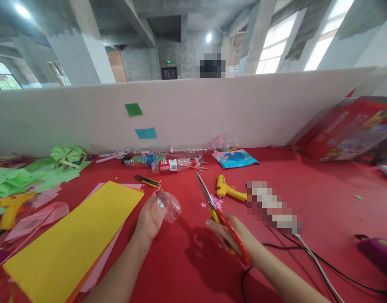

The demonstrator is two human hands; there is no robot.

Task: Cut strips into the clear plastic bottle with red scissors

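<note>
My left hand is closed around a clear piece of plastic bottle, rounded like a bottle end, a little above the red table. My right hand grips scissors with red and yellow handles, their blades pointing up and away from me. The blades look closed or nearly so, and they stay apart from the plastic. Pink paper stars lie on the table behind the scissors. A yellow glue gun rests just beyond my right hand. Past my left hand lies a yellow and black utility knife.
Yellow paper sheets cover the left side, near green paper and another glue gun. Plastic bottles and a blue packet lie before the white partition. A black cable crosses the right; a red box stands behind.
</note>
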